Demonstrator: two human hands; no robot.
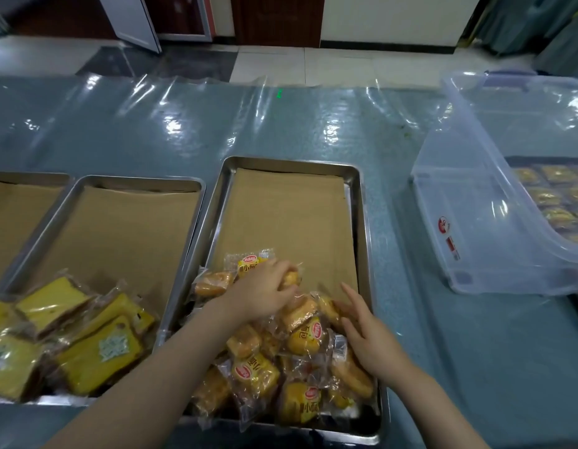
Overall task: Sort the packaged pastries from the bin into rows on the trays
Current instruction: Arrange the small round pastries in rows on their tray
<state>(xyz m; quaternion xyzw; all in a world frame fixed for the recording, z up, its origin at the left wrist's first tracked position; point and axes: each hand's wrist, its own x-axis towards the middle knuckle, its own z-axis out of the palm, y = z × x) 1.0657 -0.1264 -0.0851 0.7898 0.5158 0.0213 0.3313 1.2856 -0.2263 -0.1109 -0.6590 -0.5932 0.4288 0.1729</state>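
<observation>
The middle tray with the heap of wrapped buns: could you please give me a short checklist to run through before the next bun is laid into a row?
1. Left hand has a bun: ok, its fingers curl over one wrapped bun at the far edge of the heap.
2. Right hand free: ok, open and resting against the bun pile.
3. Room for rows: ok, the far half of the middle tray shows bare brown liner paper.
4. Rows begun here: not ok, the buns lie in a loose heap.
5. Clear bin emptied: ok, it lies tipped and looks empty.
</observation>
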